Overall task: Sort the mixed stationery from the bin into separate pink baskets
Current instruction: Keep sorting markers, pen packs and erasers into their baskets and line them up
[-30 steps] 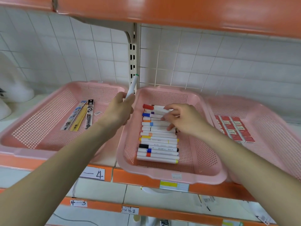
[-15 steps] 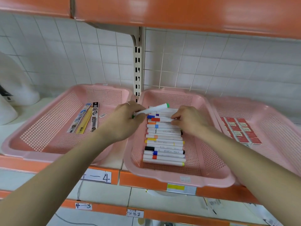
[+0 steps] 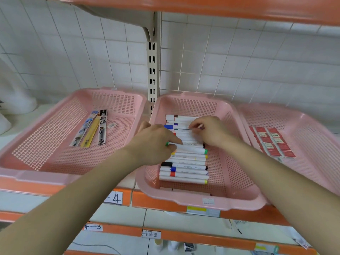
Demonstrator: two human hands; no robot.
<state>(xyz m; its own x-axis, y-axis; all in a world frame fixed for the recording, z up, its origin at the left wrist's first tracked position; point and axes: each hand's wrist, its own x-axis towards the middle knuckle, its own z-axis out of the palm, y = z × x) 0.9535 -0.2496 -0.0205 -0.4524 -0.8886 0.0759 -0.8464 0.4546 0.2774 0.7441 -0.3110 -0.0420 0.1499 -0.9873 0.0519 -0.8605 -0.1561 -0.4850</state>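
Note:
Three pink baskets stand side by side on an orange shelf. The middle basket (image 3: 239, 183) holds a row of several white markers with coloured caps. My left hand (image 3: 156, 144) pinches a green-tipped white marker (image 3: 191, 149) that lies across the row. My right hand (image 3: 209, 130) is curled over the markers further back, its fingertips pressing on them. The left basket (image 3: 46, 159) holds three long packets of pens (image 3: 92, 128). In the right basket (image 3: 312, 144) lie several red and white boxes (image 3: 270, 142).
A white tiled wall and a slotted metal upright (image 3: 152, 70) rise behind the baskets. An orange shelf (image 3: 202, 8) hangs overhead. Paper labels (image 3: 114, 198) mark the shelf's front edge, and a lower shelf shows below. White objects (image 3: 16, 100) stand at far left.
My left hand brought the green-tipped marker down from upright above the basket and laid it across the row. My right hand stayed on the markers at the back.

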